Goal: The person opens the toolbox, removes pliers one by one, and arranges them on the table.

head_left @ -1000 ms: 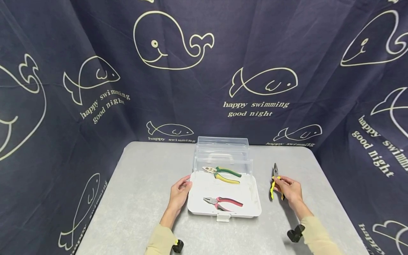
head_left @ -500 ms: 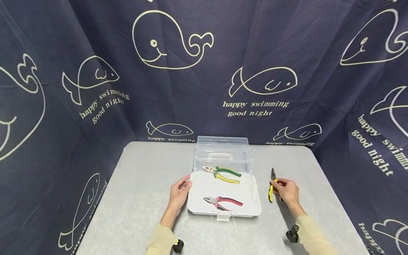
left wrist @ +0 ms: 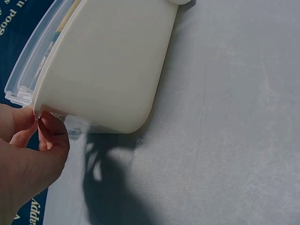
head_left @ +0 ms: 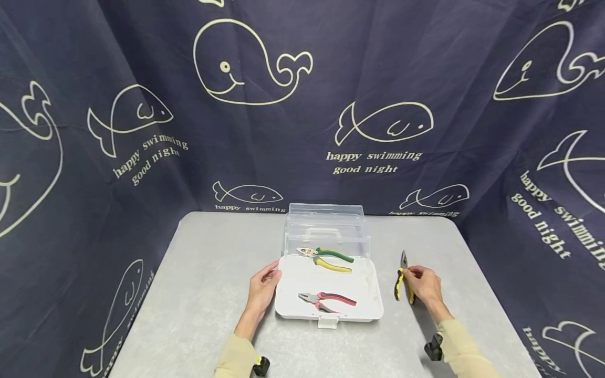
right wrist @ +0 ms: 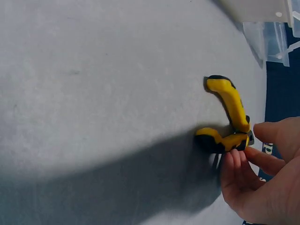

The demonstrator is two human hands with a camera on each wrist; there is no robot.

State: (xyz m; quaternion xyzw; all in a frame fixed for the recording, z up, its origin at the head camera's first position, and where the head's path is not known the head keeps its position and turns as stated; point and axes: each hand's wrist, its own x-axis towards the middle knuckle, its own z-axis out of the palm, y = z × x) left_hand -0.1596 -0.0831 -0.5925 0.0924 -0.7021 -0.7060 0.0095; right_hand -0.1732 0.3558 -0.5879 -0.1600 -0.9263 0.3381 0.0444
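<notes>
A white toolbox (head_left: 326,283) with its clear lid (head_left: 327,245) folded back stands in the middle of the table. My left hand (head_left: 262,290) pinches its left rim; in the left wrist view thumb and fingers meet at the edge of the white wall (left wrist: 103,70). Green-and-yellow-handled pliers (head_left: 333,254) lie at the box's back, and red-and-black-handled combination pliers (head_left: 336,299) at its front. To the right of the box, my right hand (head_left: 425,286) holds yellow-and-black long-nose pliers (right wrist: 232,101) near the pivot, handles spread and nose pointing away.
The grey table (head_left: 212,252) extends on both sides of the toolbox. A dark blue curtain (head_left: 283,142) with whale and fish drawings encloses the back and sides. A latch (head_left: 327,321) sticks out at the box's front.
My right hand has shifted slightly left and toward me with the long-nose pliers, which have turned a little. The left hand keeps its hold on the box. The head view has shifted slightly.
</notes>
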